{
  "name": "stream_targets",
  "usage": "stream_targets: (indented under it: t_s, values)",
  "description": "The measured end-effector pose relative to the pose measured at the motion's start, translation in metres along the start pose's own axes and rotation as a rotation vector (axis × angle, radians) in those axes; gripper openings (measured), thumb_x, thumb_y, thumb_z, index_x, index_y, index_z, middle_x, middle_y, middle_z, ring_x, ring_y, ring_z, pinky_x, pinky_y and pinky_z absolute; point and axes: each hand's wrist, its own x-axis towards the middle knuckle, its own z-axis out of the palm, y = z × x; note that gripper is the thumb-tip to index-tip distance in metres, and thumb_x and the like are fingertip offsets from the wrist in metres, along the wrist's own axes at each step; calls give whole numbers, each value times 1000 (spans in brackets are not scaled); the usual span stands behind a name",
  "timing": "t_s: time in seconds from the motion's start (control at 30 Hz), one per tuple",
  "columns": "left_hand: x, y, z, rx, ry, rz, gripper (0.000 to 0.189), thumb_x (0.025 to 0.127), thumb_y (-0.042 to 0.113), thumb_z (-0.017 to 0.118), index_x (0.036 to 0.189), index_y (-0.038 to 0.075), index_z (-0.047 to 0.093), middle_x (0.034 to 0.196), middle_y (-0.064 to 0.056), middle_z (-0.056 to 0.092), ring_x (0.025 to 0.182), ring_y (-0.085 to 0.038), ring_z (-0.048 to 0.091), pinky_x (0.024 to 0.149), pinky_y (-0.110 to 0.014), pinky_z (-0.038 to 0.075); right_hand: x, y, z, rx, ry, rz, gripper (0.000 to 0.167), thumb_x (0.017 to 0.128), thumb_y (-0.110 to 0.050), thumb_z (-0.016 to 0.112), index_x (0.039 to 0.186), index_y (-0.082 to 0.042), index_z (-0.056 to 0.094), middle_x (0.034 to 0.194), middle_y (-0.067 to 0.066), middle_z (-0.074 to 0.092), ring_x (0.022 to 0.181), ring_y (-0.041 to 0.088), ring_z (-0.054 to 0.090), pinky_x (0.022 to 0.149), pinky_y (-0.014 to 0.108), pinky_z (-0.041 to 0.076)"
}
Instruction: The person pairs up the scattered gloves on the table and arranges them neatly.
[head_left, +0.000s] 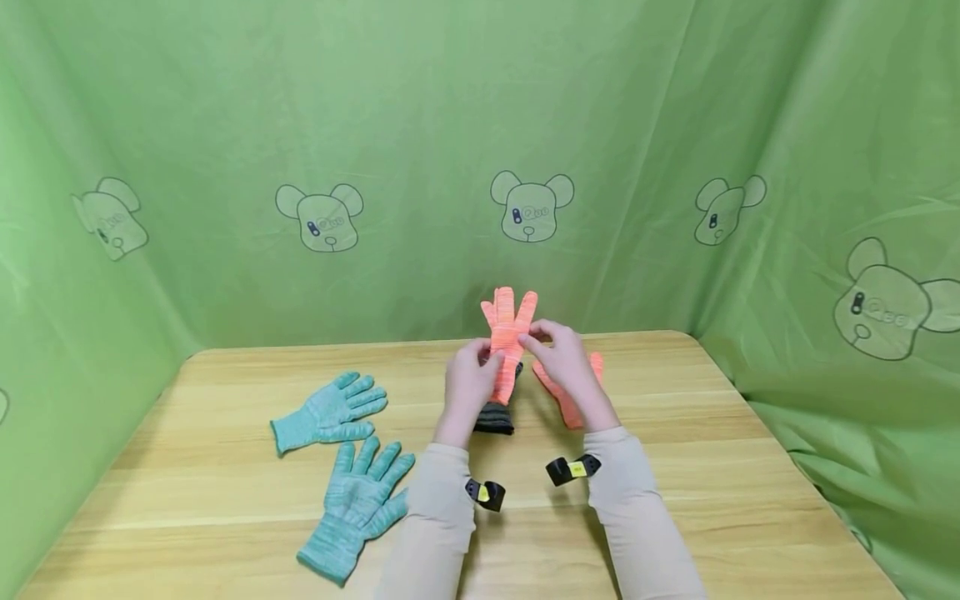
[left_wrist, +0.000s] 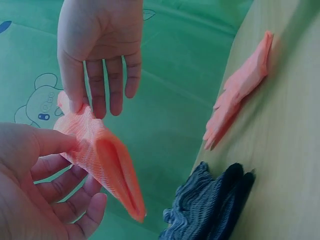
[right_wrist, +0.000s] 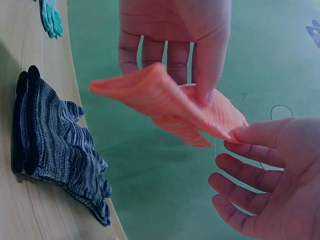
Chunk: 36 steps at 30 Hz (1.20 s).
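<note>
An orange-pink knit glove (head_left: pixel 506 337) is held up above the table, its fingers pointing away and its cuff toward the person. My left hand (head_left: pixel 471 385) pinches one side of it between thumb and fingers. On the opposite side my right hand (head_left: pixel 566 360) pinches it near the base of the fingers. The left wrist view shows the cuff opening of the glove (left_wrist: pixel 107 165) facing the camera. Dark grey striped gloves (right_wrist: pixel 60 145) lie stacked on the table below, mostly hidden by the lifted glove in the head view.
A second orange-pink glove (head_left: pixel 567 400) lies on the table, partly behind the right forearm. Two teal gloves (head_left: pixel 330 412) (head_left: pixel 360 504) lie spread at the left. Green curtain (head_left: pixel 420 275) with bear drawings stands around the wooden table (head_left: pixel 712 467).
</note>
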Motion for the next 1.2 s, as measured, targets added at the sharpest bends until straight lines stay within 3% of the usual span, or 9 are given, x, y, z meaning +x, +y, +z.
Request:
stream_targets:
  t_s: [0.13,0.6,1.0,1.2]
  values:
    - [-1,-1,6,-14,10,-14,23,93,21,64,112,9,71,97,-7,73,87,-18,65,75,-30,55,0,0,-1,-7,6,2,26,97,-22,60,109,1,66,110,20,69,108,34,63,98,50,49]
    - [1,-13,16,-214,32,-34,23,93,19,65,111,7,71,102,-11,73,88,-20,68,73,-26,57,1,1,-3,-35,3,3,25,97,-23,61,107,-1,67,109,19,70,108,35,63,94,49,51]
    - [0,-20,28,-473,1,-145,22,91,21,67,107,6,69,112,-12,68,88,-17,63,71,-29,57,2,3,-6,-35,-10,-17,25,97,-22,60,107,0,66,107,20,70,104,34,64,92,48,51]
    - [-1,-22,34,-587,-26,-200,23,91,22,67,107,5,67,109,-9,65,89,-14,59,71,-22,52,2,8,-13,-28,-43,-18,24,97,-21,60,107,0,65,108,20,69,105,34,63,94,48,50]
